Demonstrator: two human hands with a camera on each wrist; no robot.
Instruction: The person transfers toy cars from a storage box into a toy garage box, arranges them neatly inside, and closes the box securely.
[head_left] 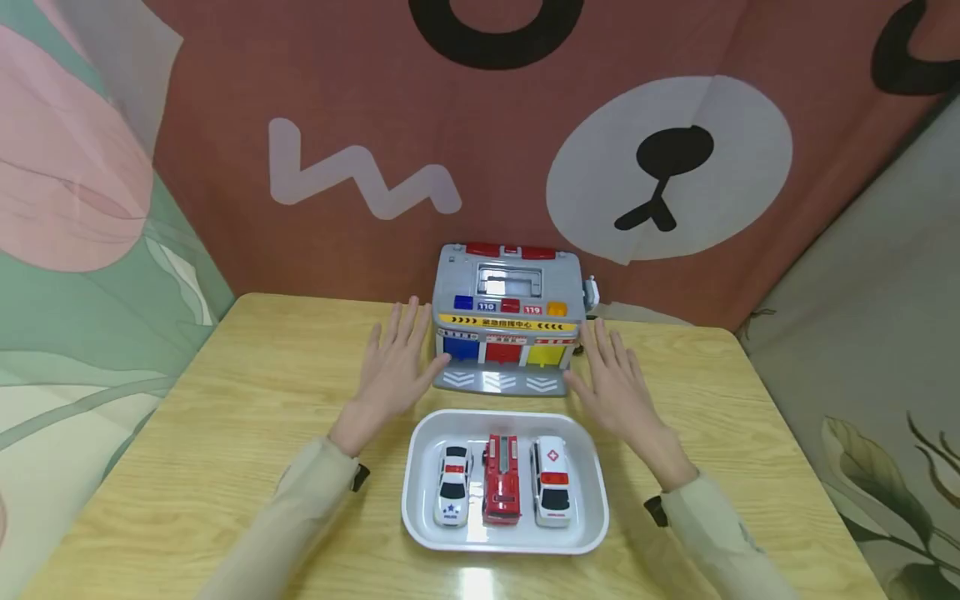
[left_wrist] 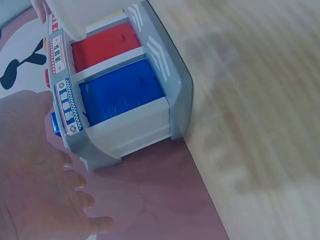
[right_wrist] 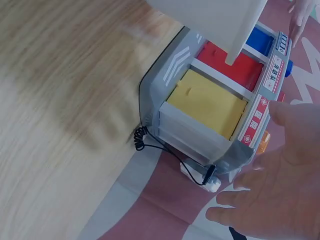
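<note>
A grey toy emergency station [head_left: 457, 283] with blue, red and yellow garage doors stands at the back of the table. My left hand [head_left: 393, 362] is beside its left side, fingers straight and spread. On the other side my right hand [head_left: 618, 383] is held the same way. Both palms look bare in the wrist views, and whether either hand touches the station I cannot tell. In front of it sits a white tray [head_left: 506, 548] holding a toy police car [head_left: 453, 492], a red toy fire engine [head_left: 502, 483] and a toy ambulance [head_left: 553, 483].
A white handset-like piece [right_wrist: 200, 179] on a coiled black cord [right_wrist: 140, 139] hangs at the station's right side. Behind the wooden table [head_left: 300, 392] hangs a brown cloth [head_left: 360, 83] with a bear print. Patterned cloths flank both sides.
</note>
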